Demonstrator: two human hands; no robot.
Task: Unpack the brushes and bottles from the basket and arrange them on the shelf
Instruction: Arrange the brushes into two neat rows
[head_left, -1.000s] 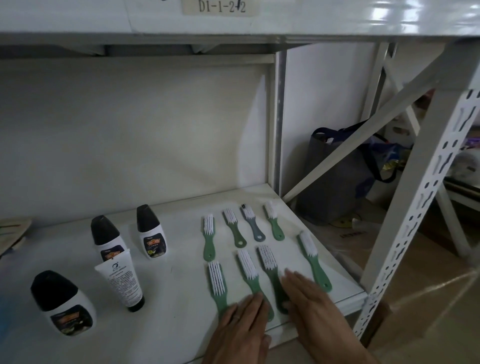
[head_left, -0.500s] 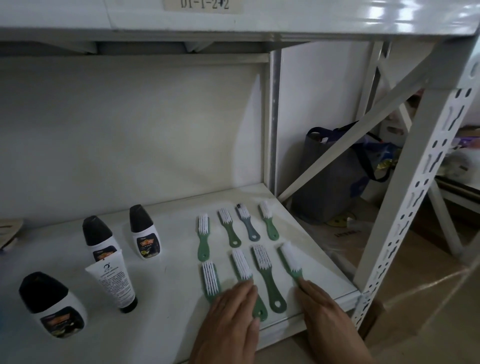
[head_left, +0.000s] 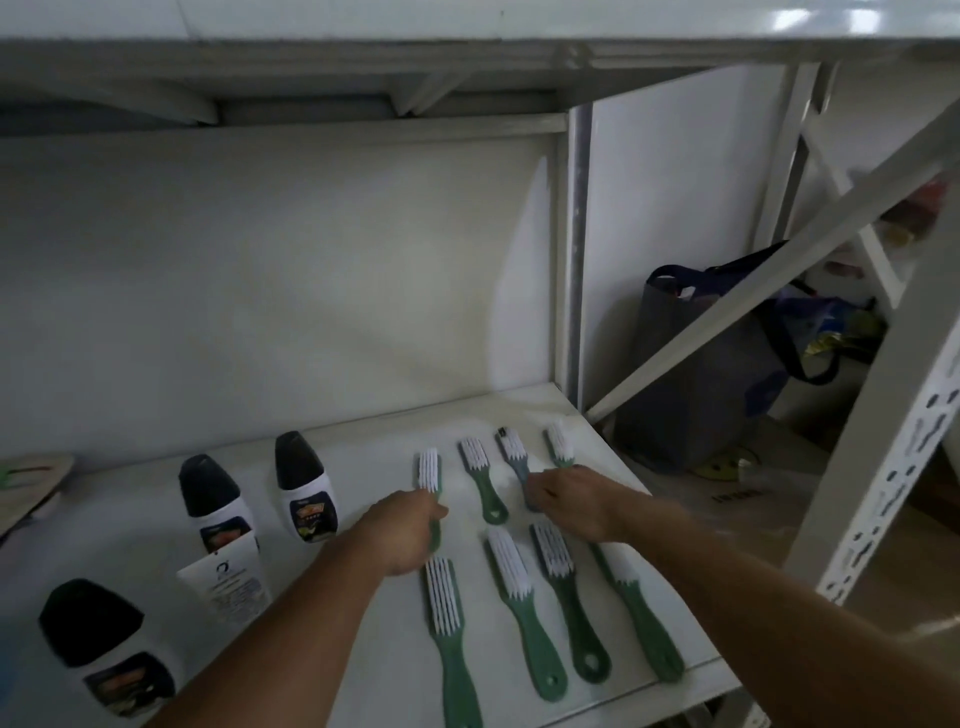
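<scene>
On the white shelf (head_left: 363, 447) eight brushes lie in two rows. My left hand (head_left: 402, 530) is closed around the handle of the back row's leftmost green brush (head_left: 428, 470). My right hand (head_left: 566, 501) lies over the handles of the grey brush (head_left: 511, 452) and the rightmost green brush (head_left: 558, 441), fingers curled on the grey one. Another green brush (head_left: 480, 473) lies between my hands. Several green brushes (head_left: 519, 597) form the front row. Three black-capped bottles (head_left: 298, 483) (head_left: 213, 504) (head_left: 104, 649) and a white tube (head_left: 228, 582) stand to the left.
The upper shelf (head_left: 467, 31) hangs low overhead. A diagonal brace (head_left: 779, 280) and a perforated upright (head_left: 883, 493) bound the right side. A grey bag (head_left: 701, 374) sits on the floor beyond. A flat pale object (head_left: 31, 478) lies at the far left.
Both hands moved from the front row of brushes to the back row. The left now grips the back-left green brush; the right covers the grey brush's handle. The front-right brush was straightened earlier.
</scene>
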